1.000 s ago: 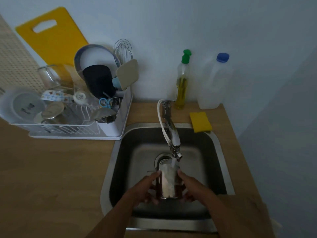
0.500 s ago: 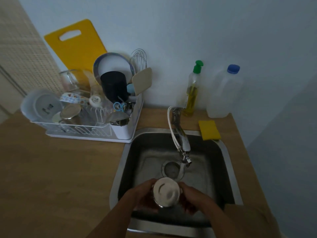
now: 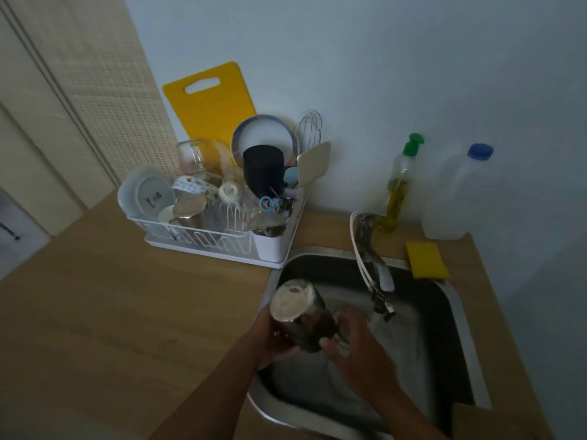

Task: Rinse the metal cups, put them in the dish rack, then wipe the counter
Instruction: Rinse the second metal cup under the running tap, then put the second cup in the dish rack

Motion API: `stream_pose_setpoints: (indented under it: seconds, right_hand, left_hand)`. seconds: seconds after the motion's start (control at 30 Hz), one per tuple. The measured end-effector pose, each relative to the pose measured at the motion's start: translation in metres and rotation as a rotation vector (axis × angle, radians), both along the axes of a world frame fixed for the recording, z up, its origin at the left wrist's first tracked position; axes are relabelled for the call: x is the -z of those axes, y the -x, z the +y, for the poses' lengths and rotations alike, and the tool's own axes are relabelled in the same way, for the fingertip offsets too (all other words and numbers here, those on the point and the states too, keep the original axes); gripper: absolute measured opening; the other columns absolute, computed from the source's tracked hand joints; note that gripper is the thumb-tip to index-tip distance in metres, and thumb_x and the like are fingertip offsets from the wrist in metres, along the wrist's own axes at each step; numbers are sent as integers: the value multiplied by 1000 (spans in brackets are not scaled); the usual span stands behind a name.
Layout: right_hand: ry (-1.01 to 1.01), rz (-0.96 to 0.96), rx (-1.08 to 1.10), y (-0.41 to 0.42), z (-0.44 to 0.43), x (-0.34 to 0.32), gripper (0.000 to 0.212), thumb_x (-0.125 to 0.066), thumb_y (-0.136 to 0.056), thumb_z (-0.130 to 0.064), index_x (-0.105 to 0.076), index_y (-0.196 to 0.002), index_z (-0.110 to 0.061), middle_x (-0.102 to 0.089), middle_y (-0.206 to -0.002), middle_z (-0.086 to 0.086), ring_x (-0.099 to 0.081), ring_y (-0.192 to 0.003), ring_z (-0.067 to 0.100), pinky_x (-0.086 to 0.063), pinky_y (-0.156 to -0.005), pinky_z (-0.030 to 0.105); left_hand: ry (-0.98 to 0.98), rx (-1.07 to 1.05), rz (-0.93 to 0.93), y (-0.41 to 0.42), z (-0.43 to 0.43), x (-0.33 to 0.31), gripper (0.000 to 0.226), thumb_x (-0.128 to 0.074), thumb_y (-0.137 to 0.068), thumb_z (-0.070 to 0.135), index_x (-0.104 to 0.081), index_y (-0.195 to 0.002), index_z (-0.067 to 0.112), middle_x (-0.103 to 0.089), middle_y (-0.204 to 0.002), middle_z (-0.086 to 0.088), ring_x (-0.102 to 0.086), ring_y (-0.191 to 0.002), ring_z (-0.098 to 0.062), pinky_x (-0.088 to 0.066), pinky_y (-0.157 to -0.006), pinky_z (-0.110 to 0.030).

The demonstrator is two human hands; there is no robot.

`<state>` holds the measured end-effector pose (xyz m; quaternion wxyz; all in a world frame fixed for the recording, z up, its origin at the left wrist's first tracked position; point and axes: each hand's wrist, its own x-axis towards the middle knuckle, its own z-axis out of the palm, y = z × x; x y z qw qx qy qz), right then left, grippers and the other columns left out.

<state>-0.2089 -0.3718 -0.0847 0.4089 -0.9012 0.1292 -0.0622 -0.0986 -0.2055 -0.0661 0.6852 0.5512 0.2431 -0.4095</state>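
- I see the left hand (image 3: 270,342) and right hand (image 3: 357,350) both gripping the metal cup (image 3: 298,312), which is shiny and tilted base-up over the sink's (image 3: 444,344) 9 o'clock side.
- The crowded dish rack (image 3: 216,254) sits at the cup's 11 o'clock on the bench (image 3: 127,312), with the faucet (image 3: 371,265) near at 2 o'clock.

A shiny cylindrical metal cup (image 3: 298,315) sits in the lower centre of the frame. It is tipped on its side with its flat round base turned up and to the left and its mouth pointing down to the right. Its wall is dark and reflective. The left hand (image 3: 266,341) has a grip under its body, and the blurred right hand (image 3: 355,344) holds its mouth end.

A second metal cup (image 3: 187,212) stands upside down, base up, in the front left part of the white wire dish rack (image 3: 203,241). The rack is crowded and stands in the upper middle of the frame on the light wooden bench (image 3: 111,312), which fills the left and lower left.
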Motion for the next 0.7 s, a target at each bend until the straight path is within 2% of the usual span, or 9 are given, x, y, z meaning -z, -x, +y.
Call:
stream_pose_setpoints:
  seconds: [0.1, 0.17, 0.23, 0.3, 0.37, 0.43, 0.5, 0.63, 0.7]
  right_hand:
    - [-13, -96, -100, -10, 6, -17, 84, -69, -67, -62, -31, -139, -38, -42, -136, -17, -42, -123, 2, -40, -102, 27]
    - [-9, -115, -151, -19, 11, -28, 95, -74, -65, -61, -23, -144, -44, -42, -139, -19, -42, -125, -1, -39, -104, 24]
    - [-19, -86, -181, -26, 14, -40, 99, -74, -64, -63, -20, -146, -45, -49, -137, -18, -51, -120, 0, -46, -101, 25]
    - [-27, -61, -167, -33, 15, -48, 94, -70, -66, -65, -25, -145, -42, -56, -130, -13, -58, -111, 3, -52, -95, 26]
    - [-59, -19, -117, -38, 10, -59, 79, -66, -70, -66, -34, -138, -41, -60, -120, -8, -61, -99, 3, -55, -84, 25]
    - [-81, 14, -77, -52, 9, -68, 55, -66, -79, -56, -42, -126, -38, -60, -117, -6, -58, -93, -1, -50, -76, 17]
    - [-137, 0, -55, -65, 6, -82, 39, -66, -85, -45, -48, -119, -34, -61, -114, -6, -57, -93, -1, -44, -75, 12]
    - [-278, -29, -95, -91, 28, -119, 22, -66, -86, -43, -58, -105, -37, -69, -107, -6, -66, -95, 5, -51, -76, 17]
    - [-346, -52, -135, -111, 49, -144, 27, -67, -82, -50, -57, -103, -37, -69, -107, -5, -67, -90, 2, -52, -74, 16]
  left_hand:
    - [-33, 225, -1, -3, 7, -21, 53, -68, -78, 45, -66, -111, 4, -65, -114, -20, -64, -100, -37, -57, -81, -47]
    - [-3, 366, -32, -7, 13, -31, 38, -58, -91, 34, -64, -111, 2, -65, -109, -20, -63, -96, -36, -59, -70, -45]
    - [29, 527, -67, -15, 17, -36, 34, -58, -93, 21, -58, -121, 1, -66, -111, -19, -66, -98, -36, -60, -75, -48]
    - [-33, 643, -51, -19, 22, -44, 39, -52, -94, 31, -58, -119, 1, -69, -104, -19, -69, -97, -36, -60, -76, -47]
    - [-89, 664, -100, -22, 24, -42, 53, -49, -90, 53, -60, -120, 10, -66, -114, -18, -62, -111, -37, -53, -91, -53]
    - [7, 599, -213, -29, 31, -44, 61, -38, -91, 64, -60, -127, 19, -65, -122, -13, -60, -115, -33, -44, -103, -52]
    - [166, 576, -216, -37, 40, -49, 68, -34, -90, 68, -60, -130, 19, -67, -119, -10, -62, -110, -29, -44, -104, -47]
    - [229, 789, -428, -63, 74, -92, 80, -77, -69, 56, -53, -132, 12, -65, -112, -12, -67, -91, -26, -55, -88, -43]
    - [168, 833, -589, -84, 92, -122, 73, -84, -64, 48, -57, -123, 15, -70, -107, -11, -68, -91, -31, -56, -85, -44]
